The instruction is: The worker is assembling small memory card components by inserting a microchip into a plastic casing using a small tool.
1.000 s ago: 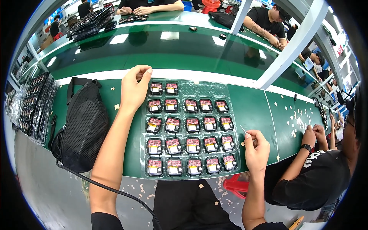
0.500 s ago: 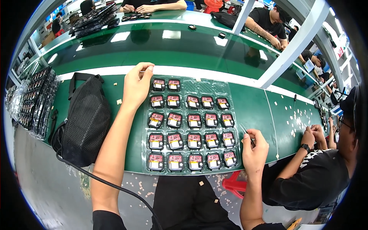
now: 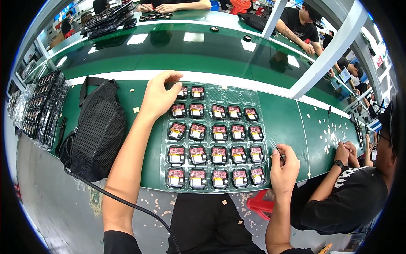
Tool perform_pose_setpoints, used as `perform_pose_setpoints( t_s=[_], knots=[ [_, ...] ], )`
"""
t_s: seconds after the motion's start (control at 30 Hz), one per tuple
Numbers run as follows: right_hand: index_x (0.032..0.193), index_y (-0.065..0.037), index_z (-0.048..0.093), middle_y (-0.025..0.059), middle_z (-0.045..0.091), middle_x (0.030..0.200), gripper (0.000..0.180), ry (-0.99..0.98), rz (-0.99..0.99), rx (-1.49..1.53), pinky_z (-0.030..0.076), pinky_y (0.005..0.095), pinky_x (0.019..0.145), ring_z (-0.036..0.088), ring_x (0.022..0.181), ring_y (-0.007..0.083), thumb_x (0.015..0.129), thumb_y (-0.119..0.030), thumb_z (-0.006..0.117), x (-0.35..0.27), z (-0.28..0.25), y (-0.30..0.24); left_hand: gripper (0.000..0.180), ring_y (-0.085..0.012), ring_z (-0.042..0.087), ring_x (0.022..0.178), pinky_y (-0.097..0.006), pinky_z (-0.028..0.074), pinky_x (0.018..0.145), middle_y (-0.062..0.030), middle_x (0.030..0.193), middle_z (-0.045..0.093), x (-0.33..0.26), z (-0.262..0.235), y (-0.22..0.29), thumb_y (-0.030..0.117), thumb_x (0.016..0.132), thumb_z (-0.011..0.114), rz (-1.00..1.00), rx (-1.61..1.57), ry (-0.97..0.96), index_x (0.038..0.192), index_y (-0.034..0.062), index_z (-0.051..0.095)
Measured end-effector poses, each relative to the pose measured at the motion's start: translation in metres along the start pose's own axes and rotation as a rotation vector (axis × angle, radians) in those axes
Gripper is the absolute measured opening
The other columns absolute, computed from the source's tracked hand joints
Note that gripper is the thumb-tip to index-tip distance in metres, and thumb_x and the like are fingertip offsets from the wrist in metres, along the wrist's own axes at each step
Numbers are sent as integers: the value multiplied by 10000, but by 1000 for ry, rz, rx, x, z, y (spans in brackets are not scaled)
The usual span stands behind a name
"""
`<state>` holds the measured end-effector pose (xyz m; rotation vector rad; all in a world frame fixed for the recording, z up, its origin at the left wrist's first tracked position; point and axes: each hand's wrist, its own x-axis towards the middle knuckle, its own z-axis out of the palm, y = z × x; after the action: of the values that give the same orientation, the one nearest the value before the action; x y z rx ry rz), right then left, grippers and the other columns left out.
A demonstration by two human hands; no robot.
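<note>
A clear plastic tray (image 3: 243, 94) lies on the green bench before me. Several small black square-cased devices (image 3: 219, 133) sit in its pockets, each showing a red board, a yellow strip and a whitish block. My left hand (image 3: 161, 94) is over the tray's far left corner, thumb and fingers apart, beside the corner device (image 3: 182, 92) and partly covering it. No held thing shows in that hand. At the tray's right edge, my right hand (image 3: 284, 169) is closed around thin metal tweezers (image 3: 274, 145), whose tips point away from me.
A black mesh bag (image 3: 99, 131) with a cable lies left of the tray. Stacked loaded trays (image 3: 44, 110) stand farther left. A white post (image 3: 327, 53) rises at far right. Small pale pieces (image 3: 332, 135) litter the right bench, near a co-worker (image 3: 347, 194).
My left hand has moved right, onto the corner device, and its thumb and fingers have parted. My right hand still holds the tweezers. The whole view has shifted slightly.
</note>
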<state>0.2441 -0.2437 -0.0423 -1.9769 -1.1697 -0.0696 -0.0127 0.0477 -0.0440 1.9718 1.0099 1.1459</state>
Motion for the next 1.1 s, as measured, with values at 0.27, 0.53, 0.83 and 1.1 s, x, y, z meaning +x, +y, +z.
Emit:
perform_pose_setpoints(
  t_s=[0.27, 0.53, 0.83, 1.1],
  knots=[
    [1055, 20, 675, 100, 637, 839, 145, -2, -11, -17, 393, 317, 542, 519, 604, 170, 929, -50, 659, 0, -1, -1, 244, -176, 680, 1021, -314, 518, 956, -94, 1067, 735, 1, -1, -1, 2, 882, 692, 1, 10, -73, 1124, -8, 711],
    [1053, 25, 673, 107, 631, 829, 145, -2, -39, -35, 396, 323, 544, 525, 611, 175, 928, -47, 660, 0, -1, -4, 228, -168, 681, 966, -313, 526, 920, -83, 1030, 739, 0, 1, -1, -9, 881, 688, 5, 8, -65, 1108, -10, 713],
    [1053, 24, 674, 95, 617, 810, 146, -8, -41, -47, 380, 319, 532, 481, 577, 164, 927, -48, 660, 0, -2, -6, 202, -155, 681, 932, -303, 531, 872, -86, 1004, 743, 0, 1, 3, -4, 888, 679, -5, 61, -68, 1086, -20, 716],
    [1061, 16, 675, 88, 610, 806, 154, -11, -42, -56, 379, 318, 533, 475, 575, 163, 923, -50, 666, 0, -2, -5, 184, -153, 688, 904, -299, 534, 853, -81, 973, 750, 0, 1, 0, -1, 886, 680, 25, 19, -44, 1064, -20, 723]
  ],
)
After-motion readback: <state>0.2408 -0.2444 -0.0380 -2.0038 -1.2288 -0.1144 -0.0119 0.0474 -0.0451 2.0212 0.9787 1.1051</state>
